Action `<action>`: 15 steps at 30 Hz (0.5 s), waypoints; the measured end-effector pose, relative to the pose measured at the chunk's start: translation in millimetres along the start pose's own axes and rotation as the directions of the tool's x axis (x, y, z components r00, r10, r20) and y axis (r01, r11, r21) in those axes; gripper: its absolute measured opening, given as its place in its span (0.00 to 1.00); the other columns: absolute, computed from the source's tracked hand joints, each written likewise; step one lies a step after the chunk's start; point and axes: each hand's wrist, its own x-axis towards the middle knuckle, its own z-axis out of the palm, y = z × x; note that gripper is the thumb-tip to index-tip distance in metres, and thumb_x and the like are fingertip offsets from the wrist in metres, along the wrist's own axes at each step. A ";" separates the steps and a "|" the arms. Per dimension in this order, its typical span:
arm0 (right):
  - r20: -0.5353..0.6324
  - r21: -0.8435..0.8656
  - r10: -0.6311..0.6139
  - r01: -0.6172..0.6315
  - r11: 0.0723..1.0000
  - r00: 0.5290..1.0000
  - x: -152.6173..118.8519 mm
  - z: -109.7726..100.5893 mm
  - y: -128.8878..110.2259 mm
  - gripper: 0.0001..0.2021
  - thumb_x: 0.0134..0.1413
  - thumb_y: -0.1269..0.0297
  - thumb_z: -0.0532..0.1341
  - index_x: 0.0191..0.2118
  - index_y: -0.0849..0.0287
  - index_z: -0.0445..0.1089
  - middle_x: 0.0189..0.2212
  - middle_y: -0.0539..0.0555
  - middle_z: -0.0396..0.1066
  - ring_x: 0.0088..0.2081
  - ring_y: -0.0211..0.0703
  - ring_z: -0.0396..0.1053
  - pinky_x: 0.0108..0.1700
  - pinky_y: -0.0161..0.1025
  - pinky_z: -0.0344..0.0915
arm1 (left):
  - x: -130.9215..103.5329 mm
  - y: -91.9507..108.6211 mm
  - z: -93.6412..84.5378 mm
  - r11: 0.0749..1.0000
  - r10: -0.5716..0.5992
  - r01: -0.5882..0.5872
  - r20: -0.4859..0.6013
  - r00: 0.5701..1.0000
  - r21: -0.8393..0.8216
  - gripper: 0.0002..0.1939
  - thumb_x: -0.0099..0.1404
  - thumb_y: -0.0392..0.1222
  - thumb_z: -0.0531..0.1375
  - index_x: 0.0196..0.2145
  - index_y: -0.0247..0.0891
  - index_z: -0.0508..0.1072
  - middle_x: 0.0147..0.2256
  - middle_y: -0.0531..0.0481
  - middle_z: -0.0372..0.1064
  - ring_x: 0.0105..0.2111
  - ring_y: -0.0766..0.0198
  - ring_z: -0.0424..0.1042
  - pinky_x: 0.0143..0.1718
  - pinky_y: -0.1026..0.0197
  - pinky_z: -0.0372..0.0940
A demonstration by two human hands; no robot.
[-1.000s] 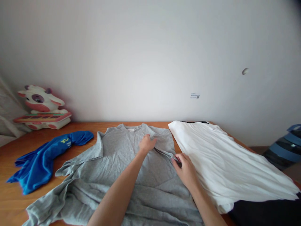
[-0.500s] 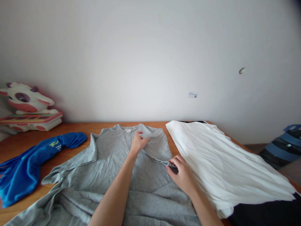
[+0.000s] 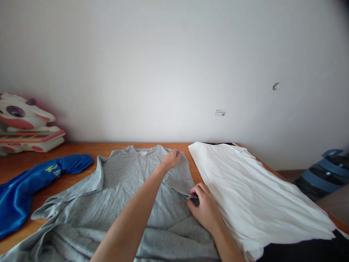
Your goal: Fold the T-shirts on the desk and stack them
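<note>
A grey T-shirt [image 3: 128, 182] lies spread on the wooden table, its collar toward the wall and its lower part in folds near me. My left hand [image 3: 172, 158] reaches across it to the right shoulder, fingers bent together on the cloth; whether they grip it is hard to make out. On the right, my right hand [image 3: 200, 203] pinches the hem of the shirt's right sleeve between thumb and fingers. The sleeve lies folded inward over the shirt's body.
To the right lies a white garment [image 3: 245, 185] with black cloth [image 3: 297, 251] under it. At the left are a blue garment [image 3: 29, 185] and a cow-shaped toy keyboard [image 3: 32, 136]. A blue and black object [image 3: 324, 174] stands beyond the table's right edge [image 3: 275, 174].
My left hand has moved right, from beside the collar to the shoulder. My right hand still holds the sleeve hem. The view has shifted slightly to the right.
</note>
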 end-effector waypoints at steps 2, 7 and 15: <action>-0.005 0.006 0.010 -0.010 1.000 1.000 0.3 -0.3 -0.6 0.10 0.48 0.77 0.60 0.33 0.55 0.64 0.33 0.51 0.66 0.39 0.47 0.65 0.42 0.43 0.62 | 15.7 2.6 4.7 1.000 -0.005 0.005 0.054 0.999 -0.004 0.29 0.74 0.56 0.48 0.61 0.33 0.67 0.58 0.33 0.71 0.60 0.49 0.70 0.59 0.54 0.62; -0.024 0.004 0.013 -0.013 1.000 1.000 0.8 0.9 -2.1 0.12 0.45 0.78 0.61 0.32 0.54 0.62 0.33 0.51 0.65 0.38 0.47 0.64 0.41 0.42 0.61 | 42.2 9.8 9.9 0.999 0.027 -0.021 0.181 0.983 -0.035 0.29 0.73 0.57 0.52 0.62 0.35 0.68 0.64 0.38 0.65 0.62 0.53 0.67 0.59 0.60 0.63; -0.071 -0.005 -0.082 0.082 0.997 0.994 -0.8 0.7 -3.7 0.16 0.43 0.81 0.60 0.33 0.53 0.59 0.32 0.49 0.64 0.38 0.46 0.63 0.40 0.41 0.59 | 58.0 11.3 3.2 1.000 -0.019 0.021 0.212 0.977 -0.005 0.17 0.71 0.47 0.61 0.54 0.39 0.72 0.54 0.44 0.70 0.50 0.54 0.73 0.50 0.48 0.72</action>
